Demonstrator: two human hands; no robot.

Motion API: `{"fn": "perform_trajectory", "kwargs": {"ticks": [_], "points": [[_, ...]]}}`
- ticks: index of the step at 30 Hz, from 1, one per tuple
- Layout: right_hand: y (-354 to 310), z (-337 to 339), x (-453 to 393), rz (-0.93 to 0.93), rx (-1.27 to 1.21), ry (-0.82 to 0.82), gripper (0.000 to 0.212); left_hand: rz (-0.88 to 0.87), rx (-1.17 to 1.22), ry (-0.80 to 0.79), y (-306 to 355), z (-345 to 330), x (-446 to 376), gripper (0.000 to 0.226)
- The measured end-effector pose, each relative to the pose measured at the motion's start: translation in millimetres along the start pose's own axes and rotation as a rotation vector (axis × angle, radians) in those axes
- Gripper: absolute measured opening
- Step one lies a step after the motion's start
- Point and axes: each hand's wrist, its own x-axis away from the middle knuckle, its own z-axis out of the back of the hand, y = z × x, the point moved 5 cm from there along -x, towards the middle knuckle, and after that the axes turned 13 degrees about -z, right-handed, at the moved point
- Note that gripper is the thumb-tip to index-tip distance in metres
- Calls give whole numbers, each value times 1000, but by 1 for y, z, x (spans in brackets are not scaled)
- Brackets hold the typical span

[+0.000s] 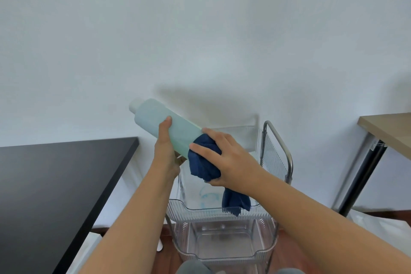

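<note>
L hand [165,147] gripped the pale green bottle [164,120] mid-body, thumb across its front, bottle tilted w/ cap up-left above the clear cart [195,208], while R hand [231,158] fingers [201,148] were curled round a blue cloth [204,162] pressed vs. the bottle's lower end.

Both forearms stretched toward twelve o'clock; the left hand [165,142] curled at ten o'clock of the gripping right hand [229,160].
</note>
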Motion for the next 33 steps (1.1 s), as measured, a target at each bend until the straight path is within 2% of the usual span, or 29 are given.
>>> {"fn": "perform_trajectory", "kwargs": {"ticks": [3,6,13,16,21,26,29,33], "points": [[-3,-7,2,129,61,-96,79,80,-80,-90,-3,0,-7,85],[-4,-13,6,240,160,-216,78,114,-224,-200,-1,-2,-9,81],[2,-5,0,433,220,-192,68,85,-363,-389,12,-14,-12,73],[5,-4,0,461,197,-130,64,66,-314,-381,14,-19,-10,74],[10,-1,4,392,111,-26,52,9,-106,-259,-2,-19,1,89],[2,1,7,285,-19,-2,47,65,168,-290,-12,-29,15,106],[-1,2,8,289,-50,8,46,48,228,-372,-8,-34,16,93],[-2,1,10,431,42,9,38,-4,76,-447,7,-36,10,75]]}}
